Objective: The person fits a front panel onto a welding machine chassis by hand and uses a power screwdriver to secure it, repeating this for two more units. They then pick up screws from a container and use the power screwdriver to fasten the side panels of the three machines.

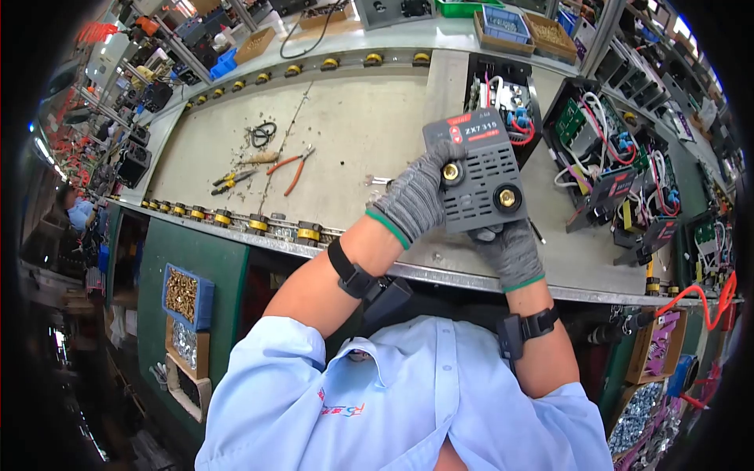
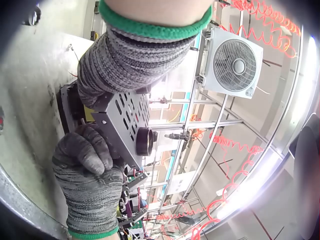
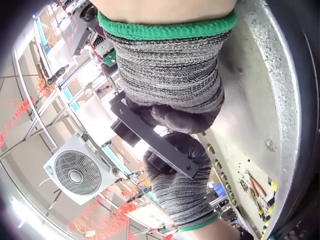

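Note:
A grey slotted panel [image 1: 477,169] with a red and dark label and two round brass-centred sockets is held up above the bench. The left hand [image 1: 420,192], in a grey knit glove, grips its left side, thumb by the upper socket. At the lower edge, the gloved right hand [image 1: 510,250] holds the panel from beneath, its fingers partly hidden. In the left wrist view the panel [image 2: 122,125] is seen from the side between left hand [image 2: 127,62] and right hand [image 2: 87,175]. Edge-on in the right wrist view, the panel [image 3: 155,140] lies between right hand [image 3: 170,80] and left hand [image 3: 180,175].
Behind the panel stands an open unit with wiring [image 1: 510,98]. More wired units [image 1: 597,133] line the right side. Orange-handled pliers [image 1: 290,170], yellow-handled cutters [image 1: 233,182] and a black cable loop [image 1: 263,134] lie on the bench [image 1: 369,118]. A blue parts bin [image 1: 188,296] sits at lower left.

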Motion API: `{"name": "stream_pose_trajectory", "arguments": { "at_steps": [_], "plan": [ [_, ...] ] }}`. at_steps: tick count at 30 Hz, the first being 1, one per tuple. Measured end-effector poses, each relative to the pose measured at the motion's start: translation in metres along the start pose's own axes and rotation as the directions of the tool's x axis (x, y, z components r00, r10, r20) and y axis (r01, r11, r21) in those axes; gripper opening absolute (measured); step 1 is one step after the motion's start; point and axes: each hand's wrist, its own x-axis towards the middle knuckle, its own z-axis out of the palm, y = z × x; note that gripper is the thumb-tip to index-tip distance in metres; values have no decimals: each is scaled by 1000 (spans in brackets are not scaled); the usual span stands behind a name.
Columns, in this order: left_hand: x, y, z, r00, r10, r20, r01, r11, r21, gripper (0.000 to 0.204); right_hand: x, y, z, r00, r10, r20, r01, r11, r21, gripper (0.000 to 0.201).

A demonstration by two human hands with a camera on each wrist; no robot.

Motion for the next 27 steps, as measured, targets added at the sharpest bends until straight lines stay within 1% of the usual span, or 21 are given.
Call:
{"name": "stream_pose_trajectory", "arguments": {
  "at_steps": [1,2,3,4,5,6,7,9,10,12,13,14,16,17,19,20,21,22,24,26,27],
  "plan": [
    [-2,1,6,996,32,-85,-27,998,63,53,8,-3,-23,976,48,210,-50,999,2,37],
    [-4,1,9,984,72,-165,-51,990,130,53,15,-6,-44,905,92,414,-98,995,-7,38],
    [-3,0,8,981,82,-177,-58,989,140,54,18,-8,-51,894,79,441,-37,994,-104,37],
    [-1,1,6,981,85,-175,-60,988,140,54,19,-10,-57,893,80,443,-36,994,-106,37],
    [1,2,4,988,60,-143,-42,992,120,54,17,-11,-50,962,3,274,60,973,-221,39],
    [2,3,1,993,36,-115,-24,995,101,54,12,-10,-39,990,-97,107,128,930,-343,42],
    [2,3,-2,993,37,-110,-25,994,102,52,4,-9,-25,989,-91,114,125,932,-340,42],
    [3,2,0,988,55,-142,-39,993,109,50,-16,-6,11,991,-116,-65,102,977,-185,41],
    [3,1,0,984,61,-169,-43,993,106,49,-17,-6,7,992,-113,-57,100,978,-185,41],
    [1,3,1,986,59,-158,-44,994,100,47,-17,-13,-1,997,3,74,4,995,-98,48],
    [2,2,2,986,51,-156,-39,996,82,47,-11,-12,-3,1000,-14,-23,12,996,-89,46],
    [2,1,3,987,42,-153,-32,997,66,47,-3,-15,-7,1000,-17,-20,15,996,-90,46],
    [3,2,2,991,35,-126,-29,998,53,48,11,-20,-17,953,169,252,-132,979,-157,40],
    [5,1,1,994,30,-100,-27,999,33,49,8,-19,-10,954,163,252,-125,979,-160,40],
    [6,-1,-1,996,27,-90,-24,999,30,51,-1,-16,10,1000,20,-9,-21,946,-322,36],
    [8,-1,-4,996,23,-90,-21,999,27,54,-4,-20,9,1000,10,-6,-11,944,-330,36],
    [14,-2,-11,998,-6,-56,5,1000,-17,46,-8,-24,5,999,34,-32,-42,956,-291,36],
    [19,-4,-18,999,-9,-44,9,1000,-15,46,-12,-27,3,997,59,-56,-71,966,-250,36],
    [20,-4,-21,999,-12,-30,12,1000,9,47,-19,-30,14,998,56,3,-53,972,-227,35],
    [16,-4,-17,1000,-5,3,5,1000,-6,47,-31,-20,28,992,-14,-123,-3,991,-137,31],
    [12,-3,-13,999,9,-30,-9,1000,5,47,-30,-18,31,984,-28,-179,-2,986,-165,32]
  ]
}}
